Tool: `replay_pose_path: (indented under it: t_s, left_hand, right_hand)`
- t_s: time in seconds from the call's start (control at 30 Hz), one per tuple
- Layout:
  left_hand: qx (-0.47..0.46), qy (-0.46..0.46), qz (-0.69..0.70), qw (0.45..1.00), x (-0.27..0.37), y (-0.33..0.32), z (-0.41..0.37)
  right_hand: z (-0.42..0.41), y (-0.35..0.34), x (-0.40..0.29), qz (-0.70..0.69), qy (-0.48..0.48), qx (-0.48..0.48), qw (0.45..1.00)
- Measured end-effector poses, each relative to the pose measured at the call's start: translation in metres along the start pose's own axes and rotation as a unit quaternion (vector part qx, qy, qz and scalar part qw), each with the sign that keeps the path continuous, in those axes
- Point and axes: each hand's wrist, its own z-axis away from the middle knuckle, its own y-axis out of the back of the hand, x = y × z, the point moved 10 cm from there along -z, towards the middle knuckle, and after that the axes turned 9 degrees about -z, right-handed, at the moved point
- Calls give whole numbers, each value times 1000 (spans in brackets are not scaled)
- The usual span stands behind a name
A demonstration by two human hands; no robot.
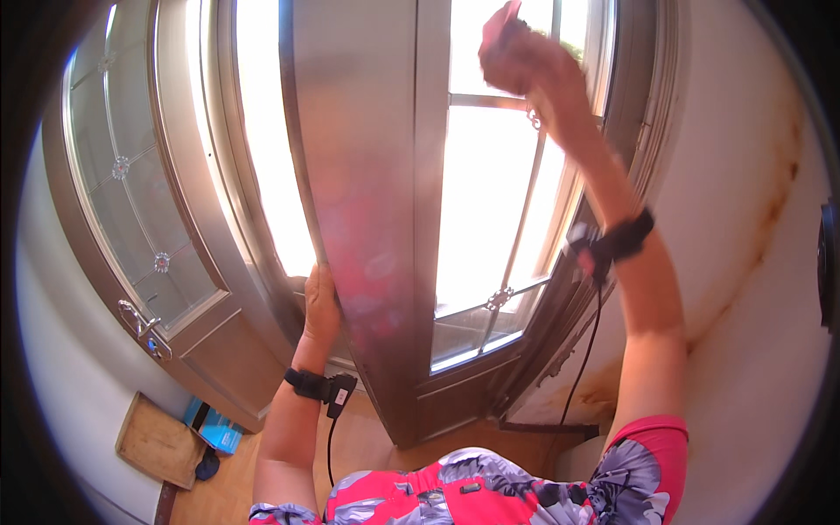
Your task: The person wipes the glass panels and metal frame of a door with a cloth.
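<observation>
A brown door leaf with glass panes (367, 216) stands ajar in front of me. My left hand (320, 298) grips its left edge, at about mid-height. Up at the top right, my right hand (525, 62) is raised in front of the door's glass, blurred, and closed on a pinkish-red cloth (500, 25). Black straps with small cabled devices sit on both wrists. A floral metal ornament (500, 298) joins the bars low in the glass.
Another glazed door (216, 328) with a lever handle (141, 321) stands at the left. Below it are a wooden tray (157, 440) and a blue box (220, 430) on the floor. The wall (735, 230) at the right is stained brown.
</observation>
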Motion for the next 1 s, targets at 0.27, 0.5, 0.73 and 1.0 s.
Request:
replay_pose_path:
  t_s: [0.27,0.5,0.73,1.0]
  left_hand:
    - [66,5,-52,996,10,13,0]
    - [74,-108,-280,951,18,29,4]
    - [65,-248,-599,759,21,44,11]
    - [64,-251,-642,722,18,44,5]
  right_hand:
    - [-7,99,105,159,-43,86,983]
    - [34,112,81,117,-164,84,976]
    - [157,93,41,99,-197,47,974]
    - [325,82,-80,41,-412,39,909]
